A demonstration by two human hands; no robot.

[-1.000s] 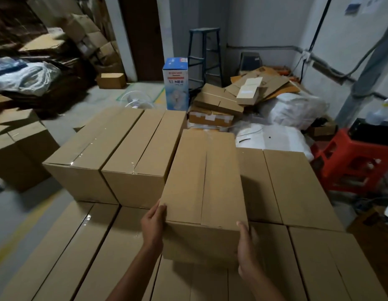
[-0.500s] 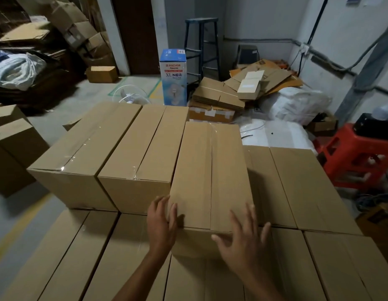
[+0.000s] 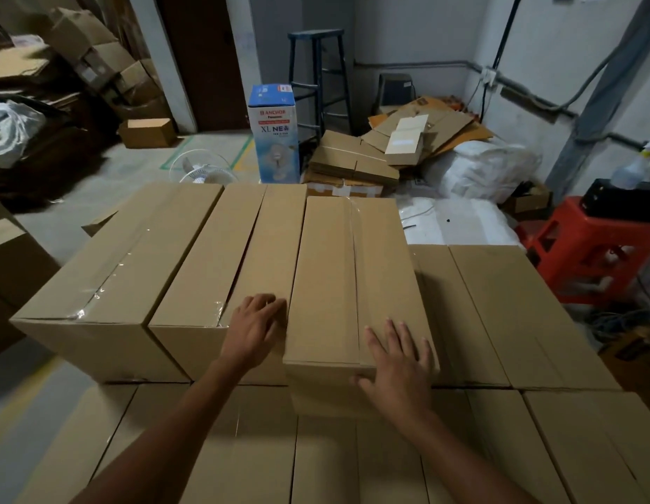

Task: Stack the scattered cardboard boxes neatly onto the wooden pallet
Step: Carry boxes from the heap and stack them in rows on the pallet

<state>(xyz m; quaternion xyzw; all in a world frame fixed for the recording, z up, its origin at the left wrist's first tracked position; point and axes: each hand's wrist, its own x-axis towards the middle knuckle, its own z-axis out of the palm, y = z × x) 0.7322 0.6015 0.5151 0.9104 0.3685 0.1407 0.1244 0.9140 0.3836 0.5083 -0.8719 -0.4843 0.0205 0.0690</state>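
Boxes fill the bottom layer (image 3: 243, 449); the third upper box (image 3: 352, 278) sits beside two others (image 3: 214, 256); our left hand (image 3: 254, 329) rests open left of it, right hand (image 3: 400, 361) flat on its near end; space right of it awaits more.

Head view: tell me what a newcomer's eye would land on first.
Tan boxes fill the foreground, three of them raised in a row on a lower layer. The right hand lies flat on the near end of the rightmost raised box, and the left hand rests on the middle box beside it. Behind them a blue fan box stands upright on the floor, and a red stool sits at the right.
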